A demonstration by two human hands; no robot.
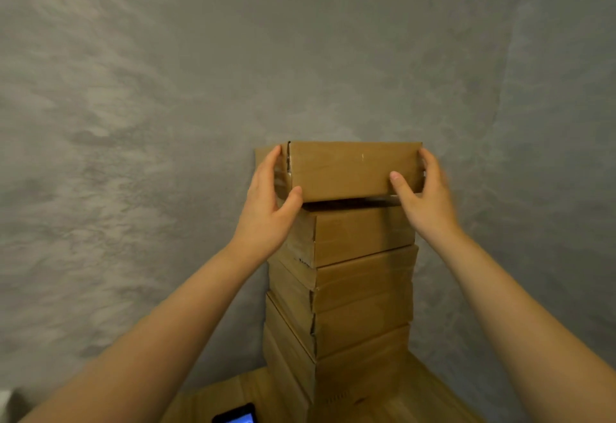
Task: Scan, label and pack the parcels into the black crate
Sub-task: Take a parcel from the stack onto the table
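Note:
A tall stack of brown cardboard parcels stands on a wooden table against a grey wall. The top parcel sits slightly above the one beneath, with a dark gap showing under its front edge. My left hand grips its left end, thumb on the front face and fingers round the side. My right hand grips its right end the same way. The black crate is not in view.
The wooden table shows at the bottom, in a corner of grey plastered walls. A dark phone with a lit blue screen lies on the table at the lower edge, left of the stack.

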